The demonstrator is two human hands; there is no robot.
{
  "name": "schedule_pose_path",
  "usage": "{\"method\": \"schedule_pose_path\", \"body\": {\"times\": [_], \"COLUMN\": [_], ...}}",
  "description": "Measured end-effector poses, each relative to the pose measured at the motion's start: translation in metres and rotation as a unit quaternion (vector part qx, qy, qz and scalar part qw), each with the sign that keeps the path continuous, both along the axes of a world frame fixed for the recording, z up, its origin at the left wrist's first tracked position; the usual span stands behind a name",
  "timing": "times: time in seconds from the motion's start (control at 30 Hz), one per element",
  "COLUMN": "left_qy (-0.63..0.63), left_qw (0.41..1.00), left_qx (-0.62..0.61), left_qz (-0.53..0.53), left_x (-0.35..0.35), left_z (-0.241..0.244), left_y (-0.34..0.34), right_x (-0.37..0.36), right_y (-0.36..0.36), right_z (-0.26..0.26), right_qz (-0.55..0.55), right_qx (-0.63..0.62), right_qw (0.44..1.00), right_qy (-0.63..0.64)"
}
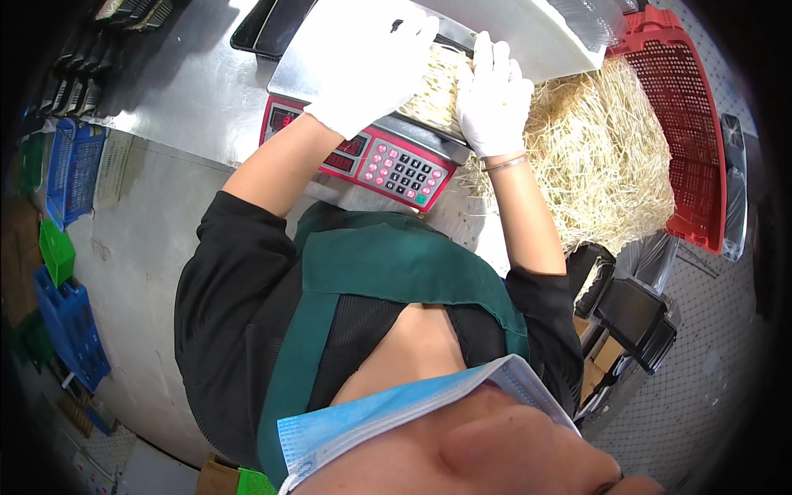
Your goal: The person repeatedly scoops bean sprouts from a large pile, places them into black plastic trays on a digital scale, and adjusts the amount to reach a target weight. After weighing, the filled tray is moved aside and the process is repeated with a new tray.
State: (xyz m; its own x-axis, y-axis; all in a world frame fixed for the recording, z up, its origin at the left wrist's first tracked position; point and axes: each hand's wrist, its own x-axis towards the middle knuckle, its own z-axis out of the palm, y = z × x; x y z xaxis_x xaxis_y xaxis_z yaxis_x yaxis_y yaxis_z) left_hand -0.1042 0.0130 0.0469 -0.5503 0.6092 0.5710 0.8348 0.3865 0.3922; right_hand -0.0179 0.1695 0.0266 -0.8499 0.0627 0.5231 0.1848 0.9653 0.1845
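A black plastic tray (440, 131) filled with pale bean sprouts (433, 80) sits on the steel pan of a red-framed digital scale (402, 170). My left hand (377, 68), in a white glove, holds the tray along its left side; glare washes out much of this glove. From the right side my right hand (495, 99), also gloved in white, grips the tray with the thumb by the sprouts and the fingers reaching forward. The left forearm partly covers the scale's lit displays, while its keypad shows below the tray.
A large heap of sprouts (600, 161) lies to the right, against a red perforated crate (680, 136). Black trays (631, 309) are stacked at the lower right. More black trays (272, 28) stand on the steel table (185, 86). A white block (526, 37) is beyond my right hand.
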Motion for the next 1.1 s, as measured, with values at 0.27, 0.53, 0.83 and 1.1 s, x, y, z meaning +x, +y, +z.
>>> {"method": "schedule_pose_path", "body": {"times": [0.27,0.53,0.83,1.1], "left_qy": [-0.291,-0.689,-0.43,0.002], "left_qw": [0.941,0.676,0.722,0.908], "left_qx": [0.171,0.255,0.531,0.237], "left_qz": [0.017,-0.057,0.107,0.346], "left_x": [-0.081,0.032,-0.148,-0.402], "left_z": [-0.073,-0.028,-0.022,-0.044], "left_y": [-0.061,-0.078,-0.24,-0.355], "right_x": [0.046,0.078,0.108,0.102], "right_y": [0.016,-0.046,-0.048,-0.05], "right_z": [0.01,0.036,0.004,-0.011], "right_qz": [0.041,0.039,0.069,0.0], "right_qx": [-0.418,-0.655,-0.71,-0.695], "right_qw": [0.894,0.719,0.679,0.707], "right_qy": [-0.156,-0.23,-0.174,-0.133]}}
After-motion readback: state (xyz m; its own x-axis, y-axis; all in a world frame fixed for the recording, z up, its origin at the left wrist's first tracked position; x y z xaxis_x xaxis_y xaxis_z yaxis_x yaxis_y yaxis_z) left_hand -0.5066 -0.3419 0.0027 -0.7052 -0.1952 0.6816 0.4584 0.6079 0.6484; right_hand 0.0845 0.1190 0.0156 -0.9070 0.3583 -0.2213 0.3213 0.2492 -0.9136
